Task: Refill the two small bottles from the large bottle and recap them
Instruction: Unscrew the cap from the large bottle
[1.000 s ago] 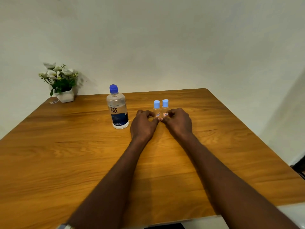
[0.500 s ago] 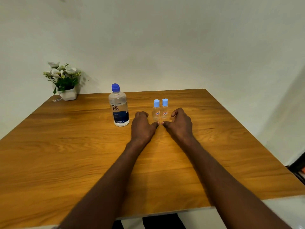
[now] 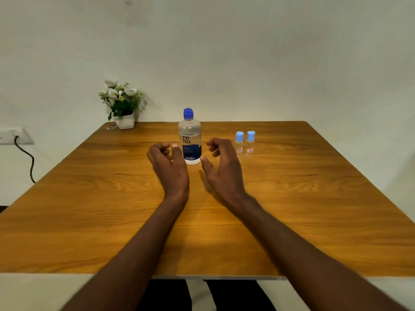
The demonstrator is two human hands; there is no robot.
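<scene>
left hand (image 3: 168,167) loosely curled, holding nothing | right hand (image 3: 224,169) likewise | large bottle (image 3: 189,138) mid-frame between them (capped) | two small bottles (image 3: 244,144) right of centre

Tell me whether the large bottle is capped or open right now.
Capped. The large bottle stands upright on the table with its dark blue cap seated on the neck; neither hand touches it.

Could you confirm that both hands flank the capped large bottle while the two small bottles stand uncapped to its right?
Not quite: the head view shows both small bottles capped in light blue. The hands, left and right, do flank the capped large bottle.
</scene>
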